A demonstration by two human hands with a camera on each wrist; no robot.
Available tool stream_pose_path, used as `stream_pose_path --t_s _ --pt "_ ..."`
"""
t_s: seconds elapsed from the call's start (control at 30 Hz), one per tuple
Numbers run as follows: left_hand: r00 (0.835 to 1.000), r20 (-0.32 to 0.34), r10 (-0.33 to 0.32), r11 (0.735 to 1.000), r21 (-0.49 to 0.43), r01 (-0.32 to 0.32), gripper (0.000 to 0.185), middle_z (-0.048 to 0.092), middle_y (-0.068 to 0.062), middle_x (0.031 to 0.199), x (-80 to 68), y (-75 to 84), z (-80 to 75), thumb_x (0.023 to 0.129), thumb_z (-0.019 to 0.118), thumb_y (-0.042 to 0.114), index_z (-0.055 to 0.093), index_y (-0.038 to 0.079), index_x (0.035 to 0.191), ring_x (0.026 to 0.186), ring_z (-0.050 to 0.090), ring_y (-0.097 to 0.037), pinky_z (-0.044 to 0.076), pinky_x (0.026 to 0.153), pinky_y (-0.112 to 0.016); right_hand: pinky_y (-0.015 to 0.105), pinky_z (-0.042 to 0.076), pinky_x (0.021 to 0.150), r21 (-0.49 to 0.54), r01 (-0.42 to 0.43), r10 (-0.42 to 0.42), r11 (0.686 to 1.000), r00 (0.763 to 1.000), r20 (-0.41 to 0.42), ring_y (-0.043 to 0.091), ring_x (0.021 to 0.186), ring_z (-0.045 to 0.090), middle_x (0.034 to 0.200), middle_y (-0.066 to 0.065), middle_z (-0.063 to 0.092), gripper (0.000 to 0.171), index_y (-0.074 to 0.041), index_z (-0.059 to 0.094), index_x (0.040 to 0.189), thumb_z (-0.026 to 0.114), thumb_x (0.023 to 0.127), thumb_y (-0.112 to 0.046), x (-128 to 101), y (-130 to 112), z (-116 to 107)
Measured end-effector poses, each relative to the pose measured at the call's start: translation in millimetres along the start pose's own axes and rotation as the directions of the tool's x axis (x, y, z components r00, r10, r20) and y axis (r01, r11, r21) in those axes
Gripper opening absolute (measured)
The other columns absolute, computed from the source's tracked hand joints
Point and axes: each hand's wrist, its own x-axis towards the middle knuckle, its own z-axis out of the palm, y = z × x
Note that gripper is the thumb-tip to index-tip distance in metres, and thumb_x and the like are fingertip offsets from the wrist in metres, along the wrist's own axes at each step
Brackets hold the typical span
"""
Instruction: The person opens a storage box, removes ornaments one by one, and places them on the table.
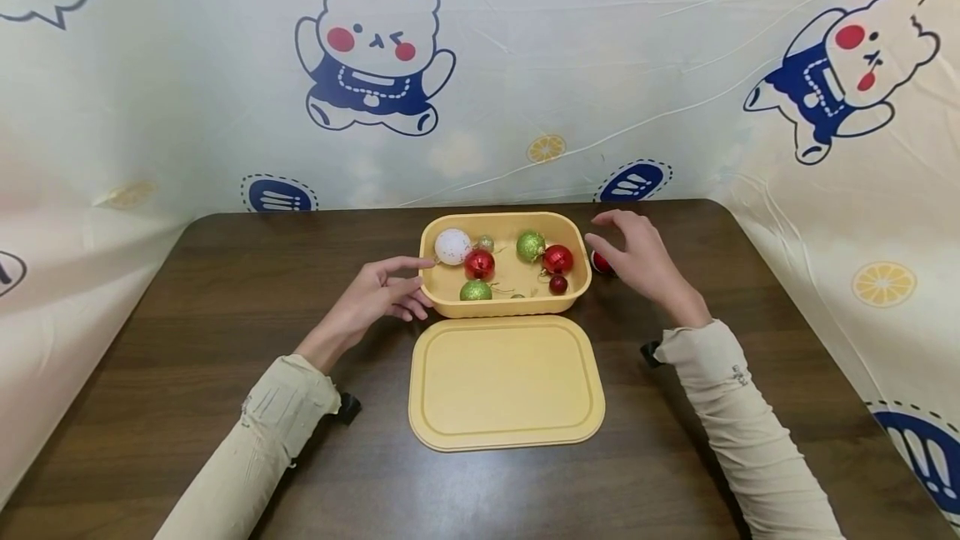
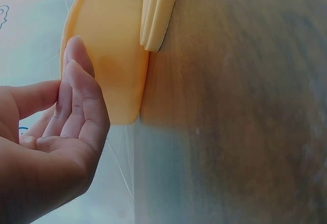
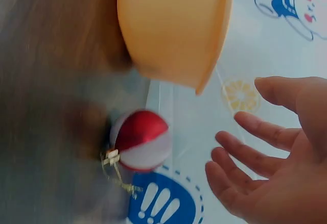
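A yellow tub (image 1: 504, 302) (image 2: 110, 45) (image 3: 171, 27) stands mid-table with several baubles inside: a white one (image 1: 453, 246), red ones (image 1: 479, 264) (image 1: 557, 258) and green ones (image 1: 530, 245) (image 1: 476, 291). Its flat yellow lid (image 1: 506, 382) (image 2: 158, 9) lies on the table just in front. My left hand (image 1: 390, 290) (image 2: 61, 127) rests with straight fingers against the tub's left wall. My right hand (image 1: 633, 257) (image 3: 271, 147) hovers open beside the tub's right end, over a red-and-white bauble (image 1: 601, 262) (image 3: 140, 140) lying on the table, without touching it.
The dark wooden table (image 1: 187, 332) has rounded far corners. A cartoon-printed cloth backdrop (image 1: 480, 65) hangs behind and at both sides. Bare wood lies left and right of the lid.
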Motion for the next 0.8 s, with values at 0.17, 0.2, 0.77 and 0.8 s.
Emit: stream_pose_path --t_s 0.17,0.2,0.77,0.8 --pt "1.000 0.001 0.001 1.000 0.008 -0.001 0.039 0.073 -0.022 0.095 1.1 -0.8 0.2 0.104 0.053 0.010 0.051 0.004 0.142 0.076 0.072 -0.027 0.059 0.066 -0.032 0.056 0.036 0.108 0.008 0.087 -0.087 0.996 0.996 -0.004 0.035 0.128 0.042 0.131 0.019 0.058 0.039 0.000 0.060 0.127 0.067 0.097 -0.023 0.1 -7.9 12.9" --pt "1.000 0.000 -0.001 1.000 0.008 0.001 0.039 0.073 -0.021 0.095 1.2 -0.9 0.2 0.104 0.053 0.010 0.051 0.004 0.142 0.076 0.072 -0.027 0.059 0.067 -0.032 0.057 0.036 0.109 0.008 0.103 -0.103 0.995 0.995 0.001 0.036 0.129 0.042 0.132 0.019 0.058 0.039 0.000 0.060 0.127 0.067 0.097 -0.023 0.3 -8.7 15.8" --pt "1.000 -0.002 -0.020 1.000 -0.004 0.020 0.040 0.073 -0.017 0.091 0.2 1.6 2.3 0.103 0.053 0.011 0.051 0.005 0.143 0.075 0.072 -0.027 0.060 0.070 -0.036 0.066 0.017 0.112 -0.113 0.206 -0.194 0.972 0.975 0.108 0.035 0.147 0.026 0.129 0.017 0.063 0.038 0.000 0.066 0.122 0.077 0.086 -0.010 11.8 -12.5 50.0" --pt "1.000 -0.002 -0.018 1.000 -0.004 0.018 0.040 0.073 -0.017 0.090 0.3 1.5 2.6 0.103 0.053 0.011 0.051 0.004 0.143 0.075 0.072 -0.027 0.060 0.069 -0.036 0.066 0.017 0.112 -0.115 0.204 -0.192 0.972 0.975 0.107 0.034 0.147 0.026 0.127 0.017 0.064 0.037 0.001 0.066 0.120 0.077 0.086 -0.008 12.0 -12.8 49.9"
